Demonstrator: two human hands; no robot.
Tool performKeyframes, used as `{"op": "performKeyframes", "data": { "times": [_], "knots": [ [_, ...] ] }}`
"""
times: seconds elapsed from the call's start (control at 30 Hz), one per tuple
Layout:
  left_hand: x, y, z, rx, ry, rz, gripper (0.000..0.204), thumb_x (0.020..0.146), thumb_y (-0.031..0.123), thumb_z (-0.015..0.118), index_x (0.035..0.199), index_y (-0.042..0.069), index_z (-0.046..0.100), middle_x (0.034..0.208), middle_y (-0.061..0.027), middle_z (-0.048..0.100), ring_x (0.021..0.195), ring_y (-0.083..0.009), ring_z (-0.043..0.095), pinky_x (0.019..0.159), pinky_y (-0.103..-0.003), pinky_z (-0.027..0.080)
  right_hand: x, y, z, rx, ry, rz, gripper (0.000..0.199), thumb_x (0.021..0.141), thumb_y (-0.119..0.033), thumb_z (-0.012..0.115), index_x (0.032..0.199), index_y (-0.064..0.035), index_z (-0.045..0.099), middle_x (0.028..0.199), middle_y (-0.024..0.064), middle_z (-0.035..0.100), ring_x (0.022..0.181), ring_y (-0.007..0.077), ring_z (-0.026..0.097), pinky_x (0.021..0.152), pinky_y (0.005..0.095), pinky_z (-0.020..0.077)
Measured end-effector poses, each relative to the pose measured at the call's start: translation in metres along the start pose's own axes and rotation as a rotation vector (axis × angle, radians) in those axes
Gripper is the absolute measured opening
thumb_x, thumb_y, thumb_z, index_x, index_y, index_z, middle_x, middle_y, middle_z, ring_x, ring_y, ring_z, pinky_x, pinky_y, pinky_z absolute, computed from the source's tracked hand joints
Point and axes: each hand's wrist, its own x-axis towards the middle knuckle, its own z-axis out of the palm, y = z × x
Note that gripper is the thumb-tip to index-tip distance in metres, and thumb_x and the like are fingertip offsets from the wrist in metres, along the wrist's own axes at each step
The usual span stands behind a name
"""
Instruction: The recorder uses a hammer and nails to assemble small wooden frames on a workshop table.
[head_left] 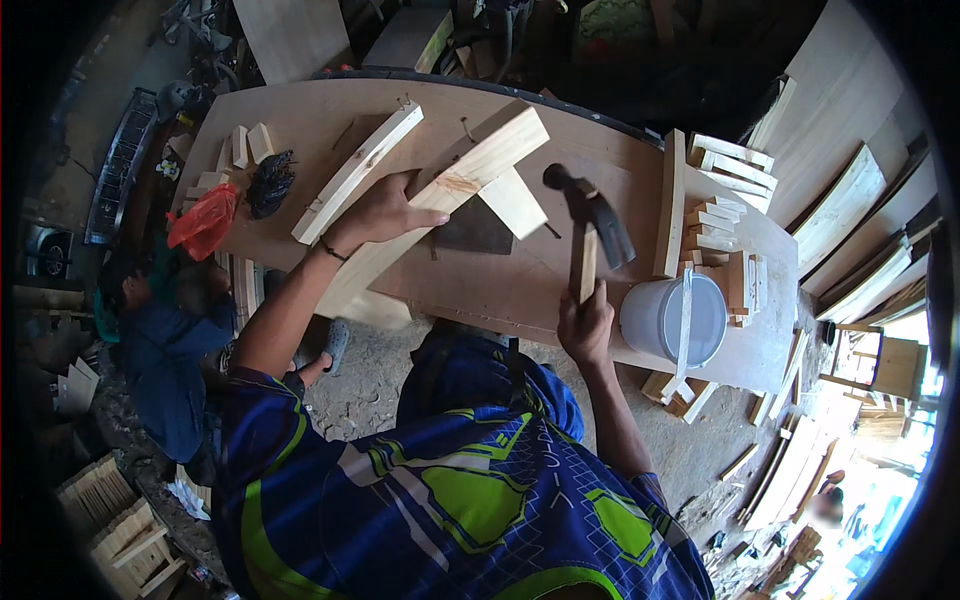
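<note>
Workshop counter (pixel 490 290), seen from overhead, its pale top spanning the scene; before it stands a person in a blue and green shirt (pixel 480 480); at the far left, a second person in dark blue (pixel 165 350) is low down near the counter's end.

Over the counter's middle, tilted, is the joined wooden piece (pixel 485 165), a long board with a short crosspiece (pixel 513 200) jutting from its right side; the left hand (pixel 390 212) is clamped on the board, thumb across its upper face; beside it on the left lies a separate wooden bar (pixel 360 170), and on the right a plank (pixel 670 205) stretches toward the far edge.

A white bucket (pixel 652 325) occupies the right part of the counter, near stacked wood blocks (pixel 712 225); a dark plate (pixel 475 237) lies partly hidden below the joined piece; the hammer (pixel 590 205) is raised to the right of the crosspiece, apart from it, the right hand (pixel 587 325) wrapped round its handle; the two hands are well apart from each other.

At the left end I note a red bag (pixel 207 225), just beside a smaller black bag (pixel 270 185); smallest, a nail (pixel 467 128) projects beside the board's upper part.
</note>
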Motion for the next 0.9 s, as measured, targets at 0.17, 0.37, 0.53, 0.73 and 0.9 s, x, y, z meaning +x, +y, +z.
{"op": "performKeyframes", "data": {
  "times": [0.17, 0.37, 0.53, 0.73, 0.9],
  "knots": [
    [0.016, 0.008, 0.012, 0.597, -0.093, -0.209, 0.049, 0.076, 0.028, 0.078, 0.116, 0.004, 0.061, 0.097, -0.0234, 0.071, 0.094, -0.0386, 0.07, 0.08, -0.048, 0.055, 0.032, -0.018, -0.044, 0.238, 0.143, -0.179, 0.022, 0.097, -0.01, 0.059, 0.114, 0.0011, 0.052, 0.089, 0.0104, 0.062, 0.071, 0.0161, 0.06, 0.061, 0.0288, 0.0494],
    [0.024, -0.022, 0.011, 0.677, -0.169, -0.14, 0.062, 0.076, 0.031, 0.077, 0.126, 0.002, 0.059, 0.097, -0.0256, 0.07, 0.092, -0.0403, 0.07, 0.08, -0.047, 0.056, 0.016, 0.01, -0.222, -0.432, 0.251, -0.432, 0.043, 0.103, -0.034, 0.049, 0.13, -0.0012, 0.049, 0.117, 0.0152, 0.064, 0.103, 0.0259, 0.062, 0.09, 0.0426, 0.0505],
    [0.029, -0.034, 0.006, 0.647, -0.188, -0.149, 0.066, 0.075, 0.032, 0.078, 0.129, 0.001, 0.057, 0.096, -0.0275, 0.07, 0.092, -0.0419, 0.069, 0.081, -0.047, 0.055, -0.026, 0.038, -0.222, -0.6, -0.219, -0.06, 0.037, 0.101, -0.034, 0.053, 0.119, -0.0017, 0.051, 0.12, 0.0229, 0.062, 0.108, 0.0287, 0.062, 0.087, 0.045, 0.0507],
    [0.024, -0.045, 0.003, 0.7, -0.171, -0.069, 0.066, 0.074, 0.031, 0.079, 0.129, 0.001, 0.058, 0.096, -0.0276, 0.07, 0.091, -0.042, 0.069, 0.081, -0.046, 0.056, 0.022, -0.031, 0.017, -0.187, -0.285, 0.099, 0.019, 0.097, -0.015, 0.06, 0.096, 0.0002, 0.049, 0.064, 0.026, 0.06, 0.058, 0.0499, 0.058, 0.049, 0.0468, 0.049],
    [0.023, -0.047, 0.007, 0.661, -0.124, -0.062, 0.065, 0.073, 0.032, 0.079, 0.127, 0.002, 0.059, 0.096, -0.0257, 0.07, 0.089, -0.0421, 0.069, 0.079, -0.048, 0.056, 0.028, -0.018, -0.063, -0.001, 0.352, -0.331, 0.024, 0.094, -0.004, 0.059, 0.118, -0.0023, 0.061, 0.087, 0.0112, 0.069, 0.08, 0.0244, 0.067, 0.076, 0.033, 0.0548]
  ]
}}
